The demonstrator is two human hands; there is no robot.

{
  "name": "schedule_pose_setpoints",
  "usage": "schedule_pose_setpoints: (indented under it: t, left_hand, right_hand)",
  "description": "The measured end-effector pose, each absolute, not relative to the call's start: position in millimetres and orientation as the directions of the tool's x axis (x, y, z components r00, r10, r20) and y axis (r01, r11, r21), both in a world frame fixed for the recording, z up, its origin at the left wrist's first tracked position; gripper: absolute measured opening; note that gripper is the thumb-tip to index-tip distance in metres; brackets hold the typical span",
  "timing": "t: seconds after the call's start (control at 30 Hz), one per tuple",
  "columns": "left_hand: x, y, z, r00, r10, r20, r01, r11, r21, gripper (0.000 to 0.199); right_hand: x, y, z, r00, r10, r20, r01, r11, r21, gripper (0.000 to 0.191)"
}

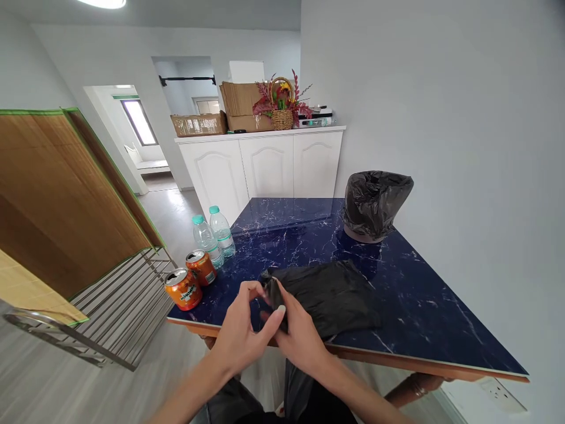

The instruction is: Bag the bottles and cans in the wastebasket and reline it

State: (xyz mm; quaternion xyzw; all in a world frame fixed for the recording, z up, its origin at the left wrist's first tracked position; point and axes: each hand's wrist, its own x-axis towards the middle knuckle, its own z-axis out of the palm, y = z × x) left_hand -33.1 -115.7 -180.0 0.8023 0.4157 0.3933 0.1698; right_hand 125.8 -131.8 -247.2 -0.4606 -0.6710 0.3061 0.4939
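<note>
A black plastic bag (338,297) lies spread flat on the blue marbled table (286,241) near its front edge. Its left end is bunched up between my two hands. My right hand (300,335) is closed on that gathered part. From the left, my left hand (245,333) pinches the same end, its thumb reaching across toward the right hand. Some fingers are slightly blurred and partly hidden behind the plastic.
Two orange soda cans (184,290) and two clear bottles with teal caps (214,238) stand along the table's left edge. At the back right sits a bin (375,206) lined with black plastic. A metal rack (128,312) is left of the table; a white cabinet (267,165) stands behind.
</note>
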Motion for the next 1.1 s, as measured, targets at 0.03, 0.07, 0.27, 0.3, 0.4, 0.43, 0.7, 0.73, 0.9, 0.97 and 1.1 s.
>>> schedule_pose_setpoints:
  t: [0.03, 0.07, 0.27, 0.3, 0.4, 0.43, 0.7, 0.73, 0.9, 0.97, 1.1]
  left_hand:
    - [-33.1, -116.9, -177.4, 0.351, 0.749, 0.561, 0.500, -0.657, 0.565, 0.025]
    - [-33.9, -116.2, -176.7, 0.353, 0.701, 0.620, 0.479, -0.705, 0.523, 0.027]
    - [-24.2, -95.3, -192.6, 0.680, 0.517, 0.520, 0.454, -0.854, 0.254, 0.037]
    - [-18.6, -90.7, -196.9, 0.748, 0.484, 0.453, 0.436, -0.874, 0.214, 0.041]
    - [-1.1, -74.8, -212.3, 0.858, 0.428, 0.283, 0.402, -0.904, 0.149, 0.054]
    - [3.9, -69.2, -217.8, 0.872, 0.424, 0.245, 0.401, -0.905, 0.140, 0.056]
    - [33.8, -44.7, -250.3, 0.911, 0.362, 0.195, 0.342, -0.931, 0.129, 0.068]
    - [36.2, -43.9, -252.1, 0.919, 0.350, 0.182, 0.329, -0.934, 0.136, 0.070]
    - [32.8, -36.7, -251.5, 0.931, 0.346, 0.121, 0.321, -0.929, 0.187, 0.067]
    - [23.6, -32.5, -247.5, 0.927, 0.354, 0.127, 0.326, -0.924, 0.198, 0.064]
    - [3.0, -29.3, -237.3, 0.915, 0.379, 0.139, 0.343, -0.911, 0.230, 0.074]
  right_hand:
    - [123.1, -132.4, -245.8, 0.004, 0.952, 0.305, 0.181, 0.300, -0.937, 0.060]
    - [122.4, -132.5, -245.0, 0.105, 0.974, 0.203, 0.041, 0.200, -0.979, 0.058]
    - [160.9, -123.3, -256.6, 0.383, 0.905, -0.182, -0.369, -0.030, -0.929, 0.080]
    - [173.5, -122.4, -259.9, 0.402, 0.904, -0.145, -0.290, -0.024, -0.957, 0.081]
    - [212.4, -126.9, -267.7, 0.502, 0.859, 0.103, 0.144, 0.035, -0.989, 0.087]
    - [223.3, -131.3, -268.8, 0.518, 0.830, 0.209, 0.299, 0.053, -0.953, 0.090]
    - [235.1, -173.5, -263.1, -0.061, 0.797, 0.601, 0.822, 0.382, -0.423, 0.061]
    - [232.6, -174.1, -266.9, -0.112, 0.804, 0.584, 0.838, 0.392, -0.379, 0.063]
    - [232.2, -170.9, -305.0, -0.122, 0.872, 0.474, 0.903, 0.296, -0.312, 0.076]
    - [234.7, -172.2, -317.7, -0.116, 0.879, 0.463, 0.907, 0.284, -0.312, 0.082]
    - [233.0, -177.0, -324.5, -0.082, 0.877, 0.473, 0.898, 0.270, -0.346, 0.082]
